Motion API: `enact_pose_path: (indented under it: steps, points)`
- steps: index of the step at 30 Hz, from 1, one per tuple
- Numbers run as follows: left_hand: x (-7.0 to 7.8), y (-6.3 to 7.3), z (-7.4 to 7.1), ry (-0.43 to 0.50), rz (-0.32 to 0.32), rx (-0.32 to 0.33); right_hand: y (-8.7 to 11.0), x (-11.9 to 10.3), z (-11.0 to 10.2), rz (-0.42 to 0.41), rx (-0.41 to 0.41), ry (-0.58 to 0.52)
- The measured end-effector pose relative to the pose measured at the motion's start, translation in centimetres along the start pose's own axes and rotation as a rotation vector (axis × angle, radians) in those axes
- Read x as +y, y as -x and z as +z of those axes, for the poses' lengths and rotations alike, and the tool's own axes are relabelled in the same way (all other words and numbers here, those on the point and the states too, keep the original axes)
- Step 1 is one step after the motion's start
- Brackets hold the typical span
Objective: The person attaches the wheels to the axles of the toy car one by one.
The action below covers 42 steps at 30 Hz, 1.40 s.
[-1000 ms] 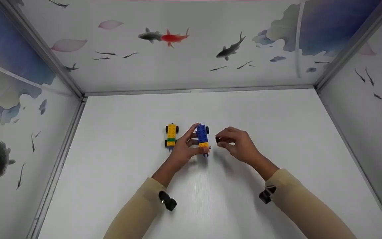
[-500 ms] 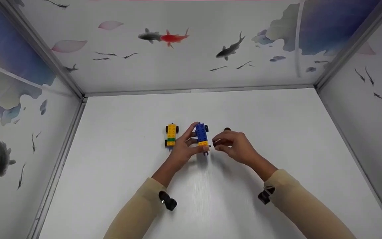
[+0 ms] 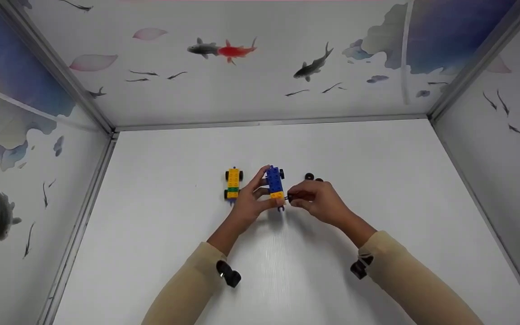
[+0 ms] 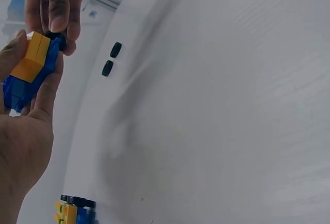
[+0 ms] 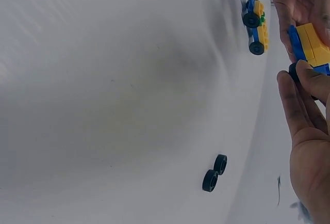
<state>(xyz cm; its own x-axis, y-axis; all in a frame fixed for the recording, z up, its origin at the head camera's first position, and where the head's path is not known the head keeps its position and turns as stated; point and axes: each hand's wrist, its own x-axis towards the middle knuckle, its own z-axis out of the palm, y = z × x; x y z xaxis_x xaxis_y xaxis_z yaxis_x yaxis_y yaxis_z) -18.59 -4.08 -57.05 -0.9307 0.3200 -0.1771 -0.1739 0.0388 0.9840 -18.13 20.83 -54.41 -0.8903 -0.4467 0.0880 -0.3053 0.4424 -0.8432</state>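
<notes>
My left hand grips a toy car of blue and yellow building bricks by its sides, above the white table. One black wheel sits at the car's far right corner. Between thumb and fingers, my right hand pinches another black wheel right at the car's near right side, where a thin axle end shows in the head view. In the left wrist view this pinched wheel meets the blue base beside the yellow bricks. The fingers hide part of the wheel.
A second brick car, yellow and green with black wheels, stands on the table just left of my left hand. Two loose black wheels lie beyond my right hand. Printed walls enclose the table at the back and sides.
My right hand has moved left and slightly down, bringing its wheel up against the car's side. The two loose wheels behind it have come into view. My left hand has barely moved.
</notes>
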Motion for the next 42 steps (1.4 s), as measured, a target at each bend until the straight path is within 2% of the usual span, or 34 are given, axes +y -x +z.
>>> enact_pose_path:
  steps: [11, 21, 32, 42]
  points:
    - [0.1, 0.1, -0.1, 0.005, 0.012, -0.01, -0.1, -0.9, 0.2, 0.027, 0.021, -0.021]
    - [0.3, 0.3, 0.0, 0.023, 0.025, -0.005, -0.3, -1.2, 0.5, 0.005, 0.033, 0.048]
    - [-0.4, 0.2, 0.0, 0.115, 0.024, -0.008, -0.3, -1.0, 0.9, -0.07, 0.06, 0.033]
    - [-0.3, 0.3, 0.1, 0.099, 0.017, -0.018, -0.3, -1.1, 0.9, -0.073, 0.046, 0.048]
